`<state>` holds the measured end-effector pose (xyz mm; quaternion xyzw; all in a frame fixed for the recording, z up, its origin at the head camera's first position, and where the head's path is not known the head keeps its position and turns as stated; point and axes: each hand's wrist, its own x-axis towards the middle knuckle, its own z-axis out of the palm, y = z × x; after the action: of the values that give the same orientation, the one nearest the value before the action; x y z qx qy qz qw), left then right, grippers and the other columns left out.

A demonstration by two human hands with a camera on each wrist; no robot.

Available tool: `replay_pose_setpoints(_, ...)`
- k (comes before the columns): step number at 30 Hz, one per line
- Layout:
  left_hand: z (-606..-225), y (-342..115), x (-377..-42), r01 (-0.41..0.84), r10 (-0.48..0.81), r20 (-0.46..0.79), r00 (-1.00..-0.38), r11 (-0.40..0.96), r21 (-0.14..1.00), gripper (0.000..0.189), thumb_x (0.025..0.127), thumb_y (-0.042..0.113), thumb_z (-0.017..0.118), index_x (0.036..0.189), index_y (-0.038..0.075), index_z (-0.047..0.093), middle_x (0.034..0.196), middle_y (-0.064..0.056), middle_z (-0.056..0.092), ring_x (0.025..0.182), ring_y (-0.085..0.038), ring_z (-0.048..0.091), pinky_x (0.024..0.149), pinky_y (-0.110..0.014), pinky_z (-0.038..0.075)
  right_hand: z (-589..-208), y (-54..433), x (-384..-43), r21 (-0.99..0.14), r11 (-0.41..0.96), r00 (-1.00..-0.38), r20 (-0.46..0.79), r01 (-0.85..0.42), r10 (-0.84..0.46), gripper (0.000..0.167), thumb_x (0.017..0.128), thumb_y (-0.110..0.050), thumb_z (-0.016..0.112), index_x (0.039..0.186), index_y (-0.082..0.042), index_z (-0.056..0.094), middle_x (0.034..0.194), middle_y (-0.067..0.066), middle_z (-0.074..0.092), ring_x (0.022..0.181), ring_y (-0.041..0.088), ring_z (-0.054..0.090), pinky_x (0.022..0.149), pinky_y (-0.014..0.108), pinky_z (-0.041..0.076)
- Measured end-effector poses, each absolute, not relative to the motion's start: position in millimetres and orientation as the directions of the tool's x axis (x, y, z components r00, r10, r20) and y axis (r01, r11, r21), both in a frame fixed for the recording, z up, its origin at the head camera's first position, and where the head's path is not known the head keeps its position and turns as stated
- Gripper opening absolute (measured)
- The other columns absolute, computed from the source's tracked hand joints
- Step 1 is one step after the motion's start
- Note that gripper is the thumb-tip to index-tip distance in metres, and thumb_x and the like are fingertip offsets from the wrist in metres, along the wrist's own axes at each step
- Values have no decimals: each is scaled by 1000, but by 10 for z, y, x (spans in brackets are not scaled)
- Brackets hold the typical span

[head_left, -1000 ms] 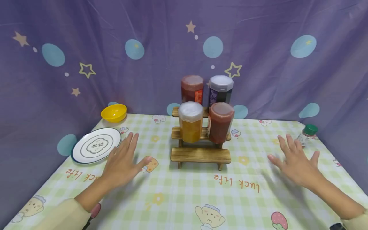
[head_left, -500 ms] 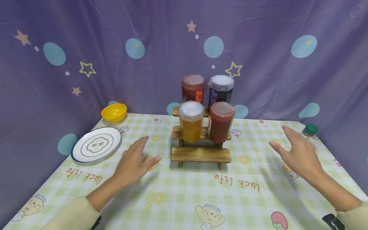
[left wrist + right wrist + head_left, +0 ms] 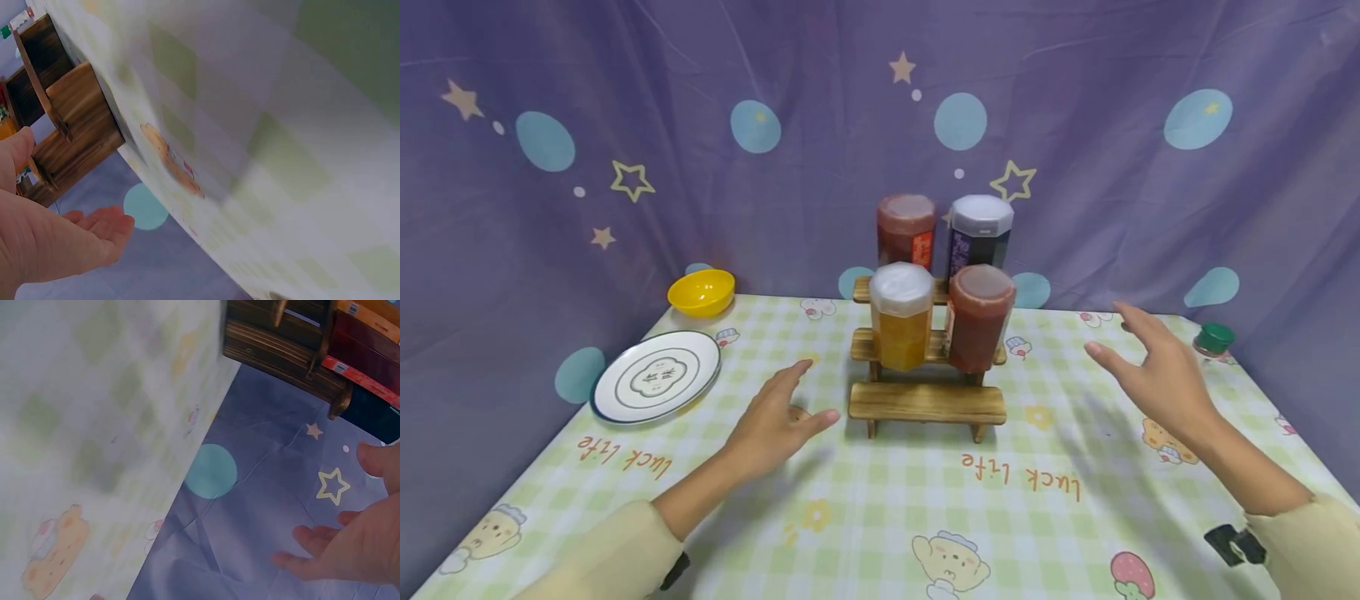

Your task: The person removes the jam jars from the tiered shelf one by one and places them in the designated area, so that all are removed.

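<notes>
My left hand (image 3: 771, 429) hovers over the cloth left of a three-step wooden rack (image 3: 927, 403), fingers extended and thumb apart, holding nothing. To the rack's right my right hand (image 3: 1165, 379) is raised with its thumb spread, also holding nothing. On the middle step stand a jar of amber contents (image 3: 901, 329) and a red-brown jar (image 3: 979, 321). Behind them, on the top step, are another red-brown jar (image 3: 904, 233) and a dark jar with a pale lid (image 3: 977, 242). The front step carries nothing. In the left wrist view the rack (image 3: 81, 119) shows beyond my thumb.
A white plate (image 3: 617, 387) with a dark rim lies at the left, a yellow bowl (image 3: 702, 293) behind it. A green-capped shaker (image 3: 1214, 338) stands at the far right, partly behind my right hand. A purple curtain (image 3: 820, 200) hangs behind the checked tablecloth (image 3: 865, 517).
Both hands have moved inward toward the rack, the left one rightward and the right one leftward and farther back. The rack, jars, plate and bowl stay put.
</notes>
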<state>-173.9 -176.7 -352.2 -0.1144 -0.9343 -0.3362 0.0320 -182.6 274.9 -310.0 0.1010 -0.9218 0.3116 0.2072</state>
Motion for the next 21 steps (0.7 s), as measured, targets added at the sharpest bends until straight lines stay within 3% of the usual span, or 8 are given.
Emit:
replay_pose_setpoints(7, -3583, -1633, -1772, 214, 203, 102, -974, 666, 714, 85, 84, 45, 73, 148, 5, 32, 147, -18, 39, 126, -35, 47, 94, -47, 47, -2983, 2646, -1941, -614, 718, -898, 438, -328, -36, 68, 94, -32, 64, 150, -9, 33, 148, 20, 37, 127, 41, 43, 97, 56, 39)
replay_pose_setpoints(13, -3604, -1517, -1797, 192, 203, 78, -976, 632, 751, 79, 85, 37, 75, 145, 4, 36, 143, -19, 45, 126, -35, 48, 97, -48, 45, -2846, 2576, -2049, -662, 668, -897, 441, -340, -19, 66, 93, -33, 65, 149, -15, 36, 148, 12, 41, 127, 35, 47, 96, 31, 46)
replay_pose_setpoints(17, -3614, -1461, -1804, 153, 181, 48, -982, 630, 762, 77, 84, 37, 75, 144, 5, 38, 140, -16, 49, 122, -32, 52, 94, -46, 48, -2733, 2524, -2134, -697, 643, -919, 394, -317, -27, 69, 93, -36, 64, 151, -17, 33, 151, 10, 38, 130, 33, 44, 98, 35, 45)
replay_pose_setpoints(19, -3626, -1442, -1810, 135, 174, 33, -984, 617, 775, 77, 84, 36, 76, 144, 5, 39, 139, -14, 51, 121, -31, 53, 92, -44, 50, -2676, 2489, -2182, -717, 628, -930, 366, -303, -31, 71, 93, -38, 64, 152, -18, 30, 152, 9, 36, 133, 31, 41, 97, 47, 43)
replay_pose_setpoints(21, -3640, -1426, -1819, 119, 174, 18, -985, 591, 798, 77, 83, 34, 76, 144, 5, 38, 138, -14, 51, 121, -31, 53, 93, -43, 49, -2622, 2448, -2238, -741, 608, -942, 334, -284, -34, 73, 93, -40, 63, 153, -19, 28, 153, 8, 34, 135, 30, 39, 96, 51, 44)
